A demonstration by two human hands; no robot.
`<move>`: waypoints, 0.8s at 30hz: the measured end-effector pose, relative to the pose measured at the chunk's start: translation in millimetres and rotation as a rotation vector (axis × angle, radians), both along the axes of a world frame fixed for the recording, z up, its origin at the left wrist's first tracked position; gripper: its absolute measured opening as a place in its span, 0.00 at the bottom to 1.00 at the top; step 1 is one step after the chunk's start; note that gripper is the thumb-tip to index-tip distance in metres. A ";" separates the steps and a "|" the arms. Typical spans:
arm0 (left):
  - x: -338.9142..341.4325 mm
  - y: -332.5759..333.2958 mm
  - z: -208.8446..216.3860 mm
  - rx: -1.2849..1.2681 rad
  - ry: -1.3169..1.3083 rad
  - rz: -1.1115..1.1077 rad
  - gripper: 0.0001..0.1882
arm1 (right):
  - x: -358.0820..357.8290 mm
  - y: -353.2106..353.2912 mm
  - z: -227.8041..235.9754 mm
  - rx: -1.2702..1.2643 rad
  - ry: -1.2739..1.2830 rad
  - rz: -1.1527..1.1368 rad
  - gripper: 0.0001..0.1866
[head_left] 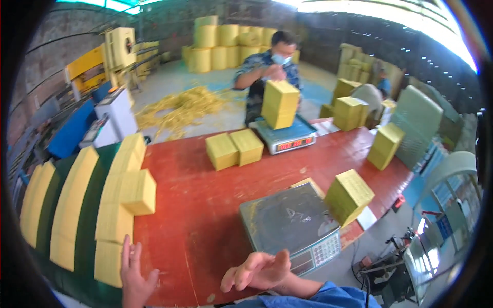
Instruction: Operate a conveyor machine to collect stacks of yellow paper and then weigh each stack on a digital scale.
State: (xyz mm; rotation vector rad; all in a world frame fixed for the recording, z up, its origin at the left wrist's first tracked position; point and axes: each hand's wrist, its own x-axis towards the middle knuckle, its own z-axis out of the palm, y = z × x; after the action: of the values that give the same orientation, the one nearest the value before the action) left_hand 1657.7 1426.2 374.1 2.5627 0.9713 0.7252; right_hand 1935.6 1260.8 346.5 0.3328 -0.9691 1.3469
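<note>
My left hand (136, 280) is at the near left of the table with fingers apart and nothing in it. Its fingertips come up to the edge of a stack of yellow paper (109, 263); whether they touch I cannot tell. My right hand (259, 271) hovers over the front of the table, palm half turned, fingers loosely spread and holding nothing. Just beyond it lies a digital weighing scale (287, 213) with a bare dark pan and a keypad. One yellow paper block (349, 197) stands at the scale's right, and another (139, 191) juts from the left-hand row onto the table.
Rows of yellow paper (74, 210) line a green conveyor (88, 205) at left. Across the red table (185, 215), a masked co-worker (272, 66) touches a tall paper block (280, 103) on a second scale (285, 139). Two blocks (234, 149) sit beside it; another (385, 146) stands right.
</note>
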 end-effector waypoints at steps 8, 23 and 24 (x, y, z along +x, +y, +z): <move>48.9 219.0 -19.7 -0.016 0.254 -0.076 0.36 | -34.0 0.2 17.4 0.008 -0.013 -0.233 0.46; 121.9 400.9 -89.6 0.052 0.368 -0.091 0.33 | -30.5 54.9 15.0 -0.106 -0.124 -0.524 0.41; 118.9 401.0 -90.2 0.036 0.382 -0.083 0.33 | -30.4 60.6 16.7 -0.108 -0.120 -0.577 0.41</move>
State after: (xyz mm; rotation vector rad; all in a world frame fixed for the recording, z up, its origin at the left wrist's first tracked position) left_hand 1776.6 1827.2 284.0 2.8144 0.9563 0.2338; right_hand 1905.2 1321.4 363.2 -0.1108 -0.9900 0.8900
